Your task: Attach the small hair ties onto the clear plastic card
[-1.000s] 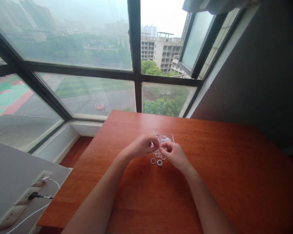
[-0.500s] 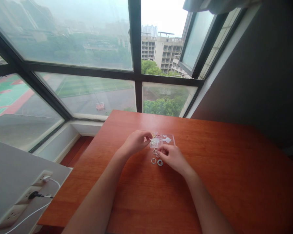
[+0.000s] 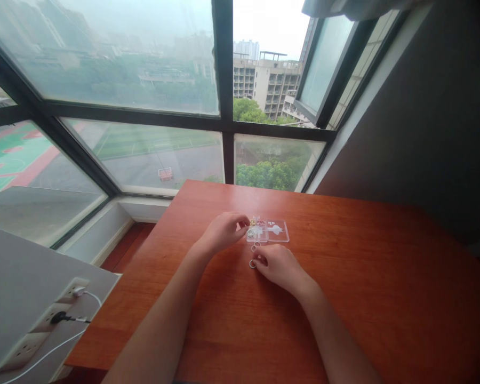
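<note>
A small clear plastic box (image 3: 267, 240) lies with its lid (image 3: 284, 232) folded back to the right, and small yellow and red rings show in its far compartments. My left hand (image 3: 224, 233) is curled at the box's left side, fingertips against its edge. In the near left compartment are pale rings (image 3: 250, 233). My right hand (image 3: 280, 265) is lowered over the loose rings in front of the box, thumb and finger pinched at the edge of a whitish ring (image 3: 252, 264). Another pale ring (image 3: 256, 245) lies nearer the box. The right hand hides other rings.
The reddish-brown wooden table (image 3: 364, 256) extends widely to the right. Dark-framed windows (image 3: 226, 96) rise behind its far edge. At lower left, a white wall carries sockets (image 3: 52, 318) with plugged-in cables beside the table's edge.
My right hand has moved down and slightly left, to the nearer rings, and now covers the overlapping rings that were visible there. My left hand stays at the box. The view has shifted slightly.
</note>
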`<state>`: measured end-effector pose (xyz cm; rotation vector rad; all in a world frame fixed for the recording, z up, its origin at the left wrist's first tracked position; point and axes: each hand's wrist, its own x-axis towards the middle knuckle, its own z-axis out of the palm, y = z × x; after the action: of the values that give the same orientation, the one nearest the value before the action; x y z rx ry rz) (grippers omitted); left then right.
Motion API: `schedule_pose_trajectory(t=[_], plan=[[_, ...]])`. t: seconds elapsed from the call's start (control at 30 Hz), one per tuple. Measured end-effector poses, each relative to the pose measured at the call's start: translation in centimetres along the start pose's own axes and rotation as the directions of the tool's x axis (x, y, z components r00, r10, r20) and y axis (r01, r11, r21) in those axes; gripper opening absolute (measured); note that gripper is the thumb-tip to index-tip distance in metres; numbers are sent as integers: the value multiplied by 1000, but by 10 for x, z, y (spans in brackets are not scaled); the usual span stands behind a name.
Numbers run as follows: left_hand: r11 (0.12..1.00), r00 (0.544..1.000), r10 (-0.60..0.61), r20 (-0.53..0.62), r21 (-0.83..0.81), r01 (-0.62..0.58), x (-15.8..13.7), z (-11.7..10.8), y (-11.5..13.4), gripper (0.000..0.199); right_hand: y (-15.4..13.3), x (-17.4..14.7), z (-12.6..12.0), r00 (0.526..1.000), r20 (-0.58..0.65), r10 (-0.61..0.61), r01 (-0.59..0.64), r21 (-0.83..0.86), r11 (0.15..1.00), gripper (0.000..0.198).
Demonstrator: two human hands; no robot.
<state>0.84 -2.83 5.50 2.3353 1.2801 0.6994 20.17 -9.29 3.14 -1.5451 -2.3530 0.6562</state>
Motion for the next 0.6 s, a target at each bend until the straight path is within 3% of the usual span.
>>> schedule_pose_trajectory(t=[0.17,0.33,0.47,0.6], plan=[[1000,1000,-2,12,4,2,-1,0,0,15,-2,1,1,1000,2,15,-14,-115,993,7],[1000,1000,-9,16,-4,9,-1,-1,1,15,-2,1,0,999,-47,12,-14,-46,999,5],[999,1000,-7,22,-35,8,0,0,3,15,5,4,-2,982,-181,58,-42,90,995,9],[990,997,5,71,-140,5,1,5,10,15,17,7,-5,920,-375,112,-46,179,983,9]])
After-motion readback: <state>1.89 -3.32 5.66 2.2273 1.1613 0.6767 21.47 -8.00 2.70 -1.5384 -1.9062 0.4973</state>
